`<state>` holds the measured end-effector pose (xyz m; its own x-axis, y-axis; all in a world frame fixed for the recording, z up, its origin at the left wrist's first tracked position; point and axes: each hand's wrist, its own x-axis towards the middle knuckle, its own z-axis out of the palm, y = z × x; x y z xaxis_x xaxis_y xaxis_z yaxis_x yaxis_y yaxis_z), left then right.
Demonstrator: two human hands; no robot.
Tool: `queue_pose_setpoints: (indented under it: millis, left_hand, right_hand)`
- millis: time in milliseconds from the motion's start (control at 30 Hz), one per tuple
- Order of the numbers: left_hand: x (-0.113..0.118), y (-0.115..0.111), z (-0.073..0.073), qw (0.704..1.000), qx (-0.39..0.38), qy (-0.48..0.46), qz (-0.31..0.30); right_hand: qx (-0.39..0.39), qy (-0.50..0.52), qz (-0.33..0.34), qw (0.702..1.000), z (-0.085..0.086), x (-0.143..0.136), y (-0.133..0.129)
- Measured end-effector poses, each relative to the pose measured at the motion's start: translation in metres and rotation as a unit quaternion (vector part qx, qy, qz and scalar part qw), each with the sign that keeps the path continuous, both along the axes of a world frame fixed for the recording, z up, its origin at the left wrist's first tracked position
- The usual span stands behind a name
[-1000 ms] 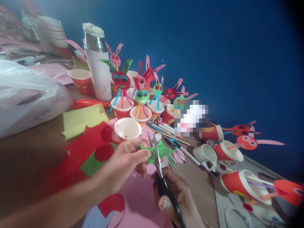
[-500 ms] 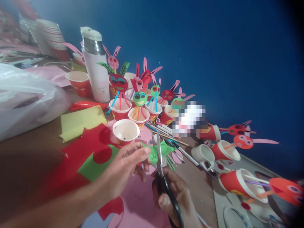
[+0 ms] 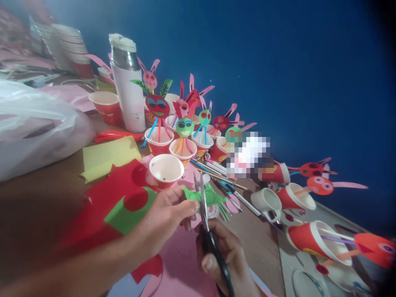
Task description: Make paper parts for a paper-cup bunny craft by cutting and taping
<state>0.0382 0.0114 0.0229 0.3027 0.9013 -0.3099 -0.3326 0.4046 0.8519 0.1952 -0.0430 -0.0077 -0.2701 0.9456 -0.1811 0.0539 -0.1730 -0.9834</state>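
Observation:
My left hand (image 3: 173, 210) pinches the left end of a small piece of green paper (image 3: 214, 197) that has circles drawn on it. In my right hand (image 3: 225, 251) is a pair of black-handled scissors (image 3: 205, 218), gripped by the handles. Their blades point up and away, slightly parted, and cross the green paper close to my left fingertips. Under my hands lies pink paper (image 3: 182, 264). A white-lined paper cup (image 3: 166, 170) stands just beyond my left hand. Left of my left forearm are red paper (image 3: 99, 198) and a cut green sheet (image 3: 130, 212).
Red paper cups with paper faces on straws, such as this red face (image 3: 157, 106), stand along the wall. A white flask (image 3: 128, 90), a plastic bag (image 3: 40, 128) and yellow paper (image 3: 111, 156) are at left. Pens (image 3: 244, 202) and a white mug (image 3: 266, 203) lie right of my hands.
The scissors have shifted slightly left, and their blades now cross the green paper nearer my left fingers. The paper's drawn circles have turned more toward the camera. The view has moved slightly.

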Motion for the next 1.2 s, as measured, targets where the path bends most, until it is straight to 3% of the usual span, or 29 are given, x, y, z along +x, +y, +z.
queue_pose_setpoints:
  millis: [733, 1200]
  left_hand:
    - [-0.005, 0.005, 0.002, 0.998, 0.028, 0.041, -0.048]
    - [-0.011, 0.011, 0.003, 0.993, 0.047, 0.065, -0.089]
  right_hand:
    - [0.0, 0.038, 0.011, 0.999, -0.008, 0.002, -0.002]
    - [-0.014, 0.014, 0.001, 1.0, -0.001, 0.001, -0.002]
